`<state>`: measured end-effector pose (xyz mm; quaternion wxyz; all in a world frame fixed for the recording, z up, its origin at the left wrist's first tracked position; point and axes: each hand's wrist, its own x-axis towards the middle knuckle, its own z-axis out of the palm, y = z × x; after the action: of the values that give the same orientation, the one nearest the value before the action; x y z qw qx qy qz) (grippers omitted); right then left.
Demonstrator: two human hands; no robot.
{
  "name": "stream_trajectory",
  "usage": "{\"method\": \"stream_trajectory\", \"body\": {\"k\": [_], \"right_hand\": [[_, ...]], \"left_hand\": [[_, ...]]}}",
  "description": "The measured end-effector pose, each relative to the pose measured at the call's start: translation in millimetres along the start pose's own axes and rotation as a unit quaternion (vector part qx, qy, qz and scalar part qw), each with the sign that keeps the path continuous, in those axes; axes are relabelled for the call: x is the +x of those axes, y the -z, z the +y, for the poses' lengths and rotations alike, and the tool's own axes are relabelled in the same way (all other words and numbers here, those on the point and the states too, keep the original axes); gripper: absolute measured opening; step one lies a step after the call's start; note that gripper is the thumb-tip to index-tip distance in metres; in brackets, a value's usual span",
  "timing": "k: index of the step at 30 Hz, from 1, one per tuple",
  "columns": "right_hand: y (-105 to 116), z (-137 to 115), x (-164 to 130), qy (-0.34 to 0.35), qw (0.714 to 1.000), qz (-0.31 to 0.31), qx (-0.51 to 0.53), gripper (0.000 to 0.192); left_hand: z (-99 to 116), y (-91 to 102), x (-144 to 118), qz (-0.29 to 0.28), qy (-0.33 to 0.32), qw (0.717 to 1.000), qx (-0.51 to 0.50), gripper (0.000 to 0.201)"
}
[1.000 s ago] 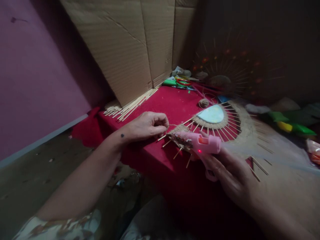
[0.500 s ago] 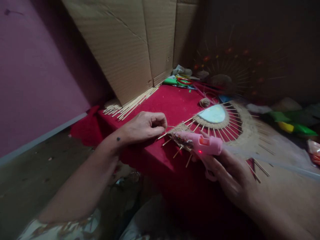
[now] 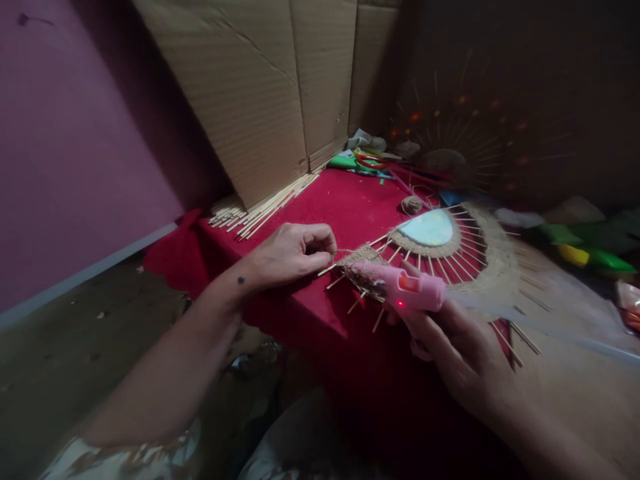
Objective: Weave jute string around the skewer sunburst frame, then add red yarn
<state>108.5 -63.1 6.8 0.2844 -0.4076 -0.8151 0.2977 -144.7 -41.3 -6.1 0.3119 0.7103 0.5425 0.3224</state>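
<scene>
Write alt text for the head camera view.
A right hand holds a pink glue gun against a sunburst of sticks and twine on a red table, while the left hand pinches twine at its edge.

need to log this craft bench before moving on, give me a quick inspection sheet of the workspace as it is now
surface: table under a red cloth, lit dimly.
job's things: sunburst piece of sticks and jute around a pale blue centre; pink glue gun, red light on, nozzle at the jute edge.
clutter: loose sticks, small twine ball, scissors and green bits at the back.
grippers: left hand pinches twine at the piece's edge; right hand holds the glue gun.
cables: nothing seen.
surroundings: cardboard sheets, purple wall, a second sunburst piece in shadow.
</scene>
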Motion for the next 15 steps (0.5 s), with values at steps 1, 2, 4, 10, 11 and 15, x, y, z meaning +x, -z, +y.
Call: {"method": "stream_trajectory", "body": {"k": [1, 2, 4, 10, 11, 15], "right_hand": [[0.2, 0.3, 0.0, 0.002, 1.0, -0.001, -0.003, 0.021], [0.5, 0.3, 0.2, 0.006, 1.0, 0.0, -0.006, 0.022], [0.6, -0.3, 0.8, 0.016, 1.0, 0.004, -0.012, 0.023], [-0.4, -3.1, 1.6, 0.021, 1.0, 0.01, -0.019, 0.024], [-0.5, -3.3, 1.5, 0.023, 1.0, 0.009, -0.018, 0.025], [-0.3, -3.7, 1.0, 0.027, 0.999, 0.006, -0.028, 0.026]], "left_hand": [[-0.1, -0.1, -0.1, 0.002, -0.001, 1.0, 0.0, 0.009], [-0.1, -0.1, -0.1, 0.003, -0.002, 1.0, 0.0, 0.009], [0.2, 0.0, -0.2, 0.006, -0.006, 1.0, 0.004, 0.009], [0.3, -0.4, -0.6, 0.014, -0.014, 1.0, 0.012, 0.009], [0.0, -0.8, -0.8, 0.015, -0.012, 1.0, 0.011, 0.009], [-1.0, -2.0, -1.3, 0.011, -0.001, 1.0, 0.006, 0.009]]}}
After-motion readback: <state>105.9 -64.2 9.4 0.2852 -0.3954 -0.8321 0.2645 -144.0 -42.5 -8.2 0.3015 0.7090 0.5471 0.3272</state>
